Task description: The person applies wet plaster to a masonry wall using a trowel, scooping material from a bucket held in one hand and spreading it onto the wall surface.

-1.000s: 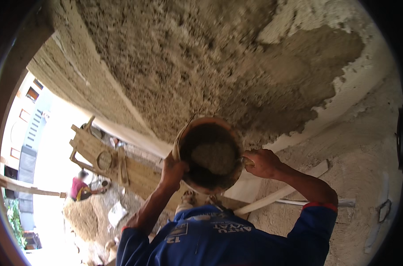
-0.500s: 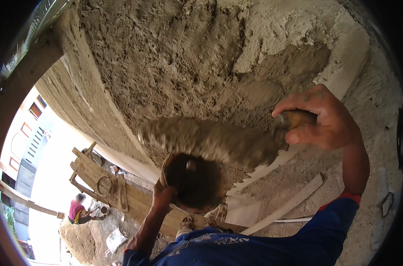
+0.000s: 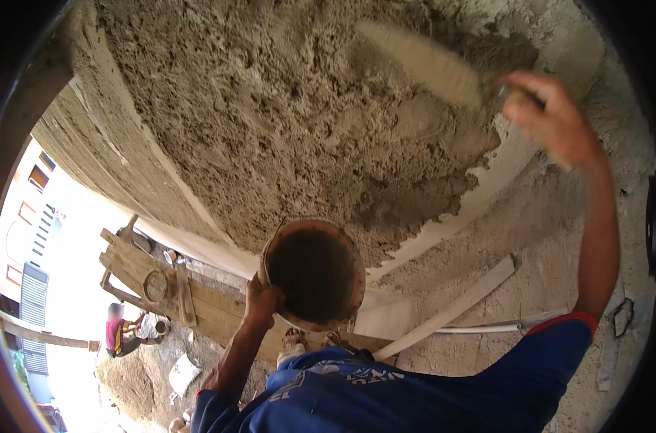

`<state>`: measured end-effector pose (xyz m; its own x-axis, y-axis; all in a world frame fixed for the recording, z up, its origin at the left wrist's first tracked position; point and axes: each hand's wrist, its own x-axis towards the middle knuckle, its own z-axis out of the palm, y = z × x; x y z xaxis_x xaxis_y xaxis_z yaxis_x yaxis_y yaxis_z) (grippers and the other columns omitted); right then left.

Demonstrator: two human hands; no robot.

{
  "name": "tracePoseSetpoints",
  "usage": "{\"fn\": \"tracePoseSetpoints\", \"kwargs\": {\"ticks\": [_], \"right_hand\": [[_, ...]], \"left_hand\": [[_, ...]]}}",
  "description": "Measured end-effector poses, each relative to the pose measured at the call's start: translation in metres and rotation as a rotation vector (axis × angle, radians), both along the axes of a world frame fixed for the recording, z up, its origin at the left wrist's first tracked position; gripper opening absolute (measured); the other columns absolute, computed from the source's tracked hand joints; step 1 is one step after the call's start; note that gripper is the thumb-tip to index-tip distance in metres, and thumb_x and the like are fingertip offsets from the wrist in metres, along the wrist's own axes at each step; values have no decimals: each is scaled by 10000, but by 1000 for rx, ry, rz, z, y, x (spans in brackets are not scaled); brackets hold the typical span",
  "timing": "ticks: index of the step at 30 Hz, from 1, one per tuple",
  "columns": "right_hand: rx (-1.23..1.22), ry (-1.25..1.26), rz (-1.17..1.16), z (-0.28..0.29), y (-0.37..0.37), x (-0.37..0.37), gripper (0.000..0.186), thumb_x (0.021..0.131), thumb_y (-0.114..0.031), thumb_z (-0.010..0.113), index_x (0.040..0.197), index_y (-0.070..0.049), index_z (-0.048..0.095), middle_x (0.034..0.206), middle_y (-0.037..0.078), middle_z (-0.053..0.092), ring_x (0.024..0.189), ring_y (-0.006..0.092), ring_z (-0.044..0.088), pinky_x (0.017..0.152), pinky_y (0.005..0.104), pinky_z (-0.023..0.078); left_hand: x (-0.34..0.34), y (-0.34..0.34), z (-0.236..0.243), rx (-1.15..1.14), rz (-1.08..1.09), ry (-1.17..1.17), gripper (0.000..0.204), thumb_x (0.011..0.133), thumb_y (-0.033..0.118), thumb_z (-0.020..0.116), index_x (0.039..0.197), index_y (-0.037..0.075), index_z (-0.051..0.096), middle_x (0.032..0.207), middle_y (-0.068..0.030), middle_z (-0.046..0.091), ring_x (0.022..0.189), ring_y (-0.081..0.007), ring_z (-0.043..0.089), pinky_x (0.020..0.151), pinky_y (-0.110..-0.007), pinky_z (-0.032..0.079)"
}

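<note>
We see the wall (image 3: pixel 270 123) filling the upper and middle frame, coated in rough brown mortar whose ragged edge meets a paler surface toward the right. Next in size comes the person's blue shirt (image 3: pixel 429 393) along the bottom, red at the sleeve hem. Below the wall, we find a plank platform (image 3: pixel 223 307) slanting from the left of the frame to the lower centre, with the person's feet on it. The bucket (image 3: pixel 358 278) is at the centre, its mouth facing us and its inside dark. We see a pale board (image 3: pixel 451 310) lying aslant at lower right and a sand heap (image 3: pixel 137 372) at lower left. The trowel (image 3: pixel 429 65), blurred, is at upper right, its blade in front of the mortar; we cannot tell whether they touch. The hands are well apart: the right hand (image 3: pixel 555 119) is curled round the trowel's handle, and the left hand (image 3: pixel 261 299) is clamped on the bucket's left rim. Smaller again, a co-worker (image 3: pixel 119 332) crouches by the heap, near a white sack (image 3: pixel 184 375).
</note>
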<state>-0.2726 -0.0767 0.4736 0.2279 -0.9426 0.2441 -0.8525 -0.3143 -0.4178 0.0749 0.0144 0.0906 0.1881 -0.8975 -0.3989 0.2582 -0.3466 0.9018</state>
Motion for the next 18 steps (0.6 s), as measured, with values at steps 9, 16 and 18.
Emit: {"fn": "tracePoseSetpoints", "kwargs": {"ticks": [9, 16, 18], "right_hand": [[200, 711, 447, -233, 8, 54, 239, 847, -121, 581, 1033, 22, 629, 907, 198, 632, 799, 274, 664, 681, 352, 537], [84, 863, 532, -323, 10, 77, 142, 794, -93, 571, 868, -19, 666, 816, 153, 661, 788, 319, 666, 670, 448, 533], [417, 661, 548, -347, 5, 68, 157, 771, -122, 607, 872, -15, 661, 765, 192, 650, 764, 351, 664, 682, 442, 538]], "left_hand": [[-16, -13, 10, -106, -86, -148, 405, 675, 20, 546, 1076, -34, 576, 781, -57, 618, 606, -132, 565, 531, -273, 474], [-11, -23, 15, -159, -170, -235, 465, 647, 18, 551, 1107, -49, 572, 900, -110, 648, 799, -168, 613, 705, -306, 501], [-14, -24, 14, -175, -154, -228, 429, 666, 41, 568, 1087, -39, 588, 876, -135, 660, 814, -184, 627, 735, -338, 499]]}}
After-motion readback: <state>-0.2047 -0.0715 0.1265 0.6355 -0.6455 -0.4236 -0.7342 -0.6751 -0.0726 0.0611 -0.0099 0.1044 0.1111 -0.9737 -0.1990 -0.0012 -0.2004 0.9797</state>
